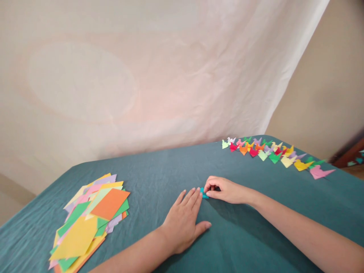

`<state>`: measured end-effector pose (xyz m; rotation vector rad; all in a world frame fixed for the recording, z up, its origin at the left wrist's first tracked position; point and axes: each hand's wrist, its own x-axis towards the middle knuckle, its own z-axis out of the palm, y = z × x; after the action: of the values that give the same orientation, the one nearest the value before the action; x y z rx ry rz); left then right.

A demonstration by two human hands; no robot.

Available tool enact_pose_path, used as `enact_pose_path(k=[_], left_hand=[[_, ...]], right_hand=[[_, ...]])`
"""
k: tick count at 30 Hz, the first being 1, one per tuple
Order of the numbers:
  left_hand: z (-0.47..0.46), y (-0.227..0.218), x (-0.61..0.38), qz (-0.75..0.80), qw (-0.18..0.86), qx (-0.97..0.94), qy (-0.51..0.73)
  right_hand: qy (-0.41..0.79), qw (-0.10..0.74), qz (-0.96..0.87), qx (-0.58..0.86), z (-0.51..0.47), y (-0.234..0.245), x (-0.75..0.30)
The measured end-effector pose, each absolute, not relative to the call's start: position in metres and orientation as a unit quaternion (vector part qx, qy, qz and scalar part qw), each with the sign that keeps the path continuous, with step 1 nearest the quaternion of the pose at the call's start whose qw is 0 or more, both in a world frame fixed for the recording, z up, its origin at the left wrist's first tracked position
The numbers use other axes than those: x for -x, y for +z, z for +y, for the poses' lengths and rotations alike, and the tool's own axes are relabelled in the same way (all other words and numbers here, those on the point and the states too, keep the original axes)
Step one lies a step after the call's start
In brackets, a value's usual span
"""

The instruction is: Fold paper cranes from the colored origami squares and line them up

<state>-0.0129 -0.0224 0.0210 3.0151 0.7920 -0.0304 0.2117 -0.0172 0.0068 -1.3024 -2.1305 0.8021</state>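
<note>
A small folded piece of blue paper (204, 193) lies on the table between my two hands, and much of it is covered by fingers. My left hand (186, 220) rests flat with its fingers stretched out, the fingertips at the paper's left edge and the thumb apart. From the right, my right hand (223, 189) pinches the paper's right side between thumb and fingers. The exact folds of the paper are too small and too hidden to make out.
Loose coloured paper squares (85, 220) lie in a messy pile at the left. Rows of small folded paper birds (273, 153) stand along the back right edge. A dark green cloth (148, 174) covers the table, and a pale sheet (170, 76) hangs behind it.
</note>
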Motion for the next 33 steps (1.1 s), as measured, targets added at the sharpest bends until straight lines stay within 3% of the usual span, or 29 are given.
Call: enact_pose_path(k=[13,22,33], left_hand=[[-0.023,0.019,0.013,0.254,0.022,-0.967,-0.007],[-0.025,0.019,0.013,0.257,0.016,-0.966,0.004],[-0.026,0.018,0.015,0.25,0.002,-0.968,0.017]], right_hand=[[0.141,0.269,-0.824,0.478,-0.055,-0.001,-0.209],[0.219,0.354,-0.746,0.52,-0.044,-0.005,-0.202],[0.265,0.286,-0.716,0.579,-0.026,-0.005,-0.193]])
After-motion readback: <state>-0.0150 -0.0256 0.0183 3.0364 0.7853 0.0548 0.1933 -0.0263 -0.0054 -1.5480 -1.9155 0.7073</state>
